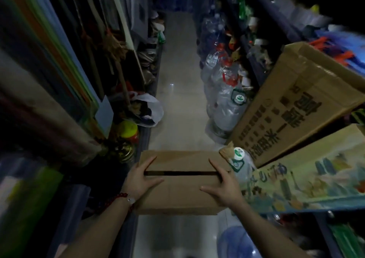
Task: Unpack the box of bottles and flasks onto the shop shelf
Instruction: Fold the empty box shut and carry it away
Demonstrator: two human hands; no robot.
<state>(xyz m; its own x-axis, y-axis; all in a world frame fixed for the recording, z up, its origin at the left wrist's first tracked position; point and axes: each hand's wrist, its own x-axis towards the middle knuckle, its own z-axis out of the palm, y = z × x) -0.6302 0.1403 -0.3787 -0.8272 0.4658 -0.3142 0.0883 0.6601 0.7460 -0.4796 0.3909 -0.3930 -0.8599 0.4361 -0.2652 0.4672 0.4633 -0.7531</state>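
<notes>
A brown cardboard box [181, 192] with its top flaps closed, a dark slit between them, is held in front of me above the aisle floor. My left hand [141, 178] grips its left side, thumb and fingers spread over the top flaps. My right hand [225, 186] grips the right side the same way. The box's contents are hidden. A clear plastic bottle with a white and green cap [239, 160] stands just right of the box.
I stand in a narrow dim aisle with a pale tiled floor [177, 75]. Large clear water jugs [223, 91] line the right side. Two big cardboard cartons [292, 103] lean on the right shelving. Brooms, rolled sheets and a white plastic bag [150, 107] crowd the left.
</notes>
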